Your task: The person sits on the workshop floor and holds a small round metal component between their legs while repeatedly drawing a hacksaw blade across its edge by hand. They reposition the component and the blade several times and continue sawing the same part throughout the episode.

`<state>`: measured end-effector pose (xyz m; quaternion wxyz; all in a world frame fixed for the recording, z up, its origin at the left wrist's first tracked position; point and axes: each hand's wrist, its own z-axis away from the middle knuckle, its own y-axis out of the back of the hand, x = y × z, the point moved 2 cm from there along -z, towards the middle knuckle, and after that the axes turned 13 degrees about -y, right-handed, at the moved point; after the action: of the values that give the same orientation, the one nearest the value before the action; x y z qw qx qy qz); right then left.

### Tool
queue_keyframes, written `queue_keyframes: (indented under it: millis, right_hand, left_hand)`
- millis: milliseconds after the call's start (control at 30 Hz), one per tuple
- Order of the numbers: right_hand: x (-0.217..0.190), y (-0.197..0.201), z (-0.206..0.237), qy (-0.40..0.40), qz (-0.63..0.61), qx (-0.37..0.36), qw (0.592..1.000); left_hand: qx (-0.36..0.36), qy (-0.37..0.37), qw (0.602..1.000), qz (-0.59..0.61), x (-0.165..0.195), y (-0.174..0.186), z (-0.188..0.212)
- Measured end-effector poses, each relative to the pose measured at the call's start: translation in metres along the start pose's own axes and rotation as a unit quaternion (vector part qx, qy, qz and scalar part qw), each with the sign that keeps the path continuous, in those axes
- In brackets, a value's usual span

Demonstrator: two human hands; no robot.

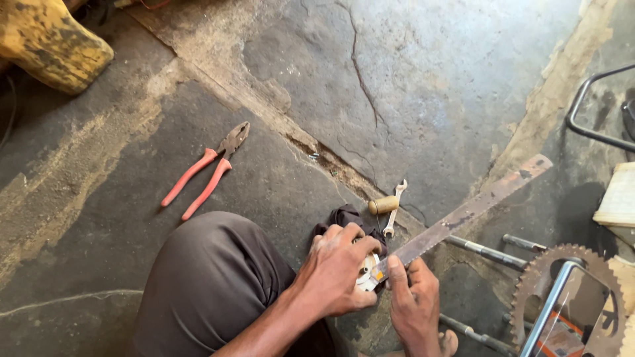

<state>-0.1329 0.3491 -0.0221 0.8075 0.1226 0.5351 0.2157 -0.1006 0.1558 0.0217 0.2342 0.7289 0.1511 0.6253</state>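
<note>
Item: small white part (366, 272), lying just beside my knee (211, 277). My left hand (337, 271) is clamping it; my right hand (413, 297) is gripping a rusty hacksaw blade (463, 215) laid across it. I am judging cutting unfinished: part looking whole. Fingers are hiding the contact; pliers (205, 168) lying farther off.

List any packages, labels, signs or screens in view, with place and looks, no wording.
Cardboard box: right edge, mid-height, cut off by the frame; pale cream, flat, boxy.
Printed label or card: bottom right corner, behind the shiny metal bar; orange and white, partly hidden.
No signs or screens show.
</note>
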Motion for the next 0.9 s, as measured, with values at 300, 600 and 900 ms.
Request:
queue_keyframes:
  millis: [300, 600, 900]
  right_hand:
    - [-0.001, -0.001, 0.001, 0.007, -0.011, -0.021, 1.000]
    - [-0.009, -0.001, 0.003, 0.004, 0.011, -0.006, 1.000]
    - [-0.003, 0.000, 0.000, 0.004, -0.030, -0.021, 0.999]
  left_hand:
    - [0.010, -0.004, 1.000, -0.001, 0.000, 0.001, 0.000]
    - [0.006, -0.010, 1.000, 0.002, -0.001, 0.001, 0.001]
    - [0.011, -0.031, 0.999, 0.002, -0.002, -0.001, 0.001]
